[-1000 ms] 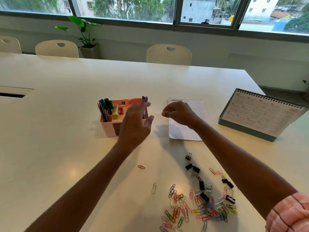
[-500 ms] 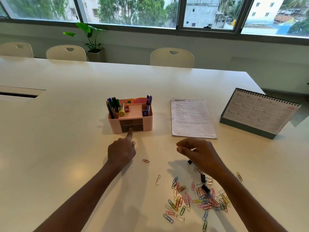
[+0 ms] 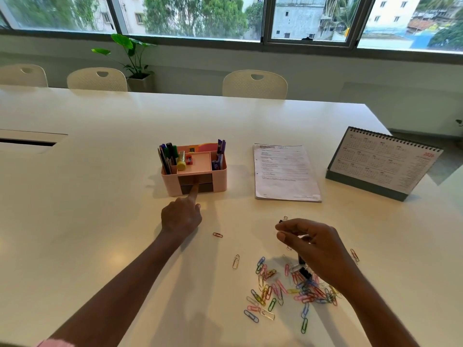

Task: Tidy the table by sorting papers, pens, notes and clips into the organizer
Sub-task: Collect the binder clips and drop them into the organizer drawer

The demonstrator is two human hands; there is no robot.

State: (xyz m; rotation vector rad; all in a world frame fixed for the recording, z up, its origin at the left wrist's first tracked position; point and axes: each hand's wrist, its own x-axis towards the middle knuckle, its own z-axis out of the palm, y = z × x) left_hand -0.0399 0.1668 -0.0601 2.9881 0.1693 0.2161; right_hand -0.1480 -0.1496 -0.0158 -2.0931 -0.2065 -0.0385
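The pink organizer (image 3: pixel 220 180) stands mid-table with pens (image 3: pixel 166 156), a yellow glue stick and purple markers in it. My left hand (image 3: pixel 181 217) points its straight index finger at the front of the lower dark drawer (image 3: pixel 206 188), touching it, with the other fingers curled. My right hand (image 3: pixel 315 245) hovers over a heap of coloured paper clips (image 3: pixel 280 294) and pinches a small black binder clip (image 3: pixel 283 219) at its fingertips. More black binder clips (image 3: pixel 302 270) lie partly hidden under that hand. A stack of printed papers (image 3: pixel 285 172) lies right of the organizer.
A desk calendar (image 3: pixel 380 161) stands at the right, near the table edge. Single paper clips lie apart: an orange paper clip (image 3: pixel 217 234), a pale paper clip (image 3: pixel 235 261), a far-right paper clip (image 3: pixel 354 255). A cable slot (image 3: pixel 27 142) is at far left. Chairs line the far side.
Both hands drew back from the organizer's top. The left hand came down to point at the drawer front. The right hand dropped to the clip heap and now pinches a binder clip.
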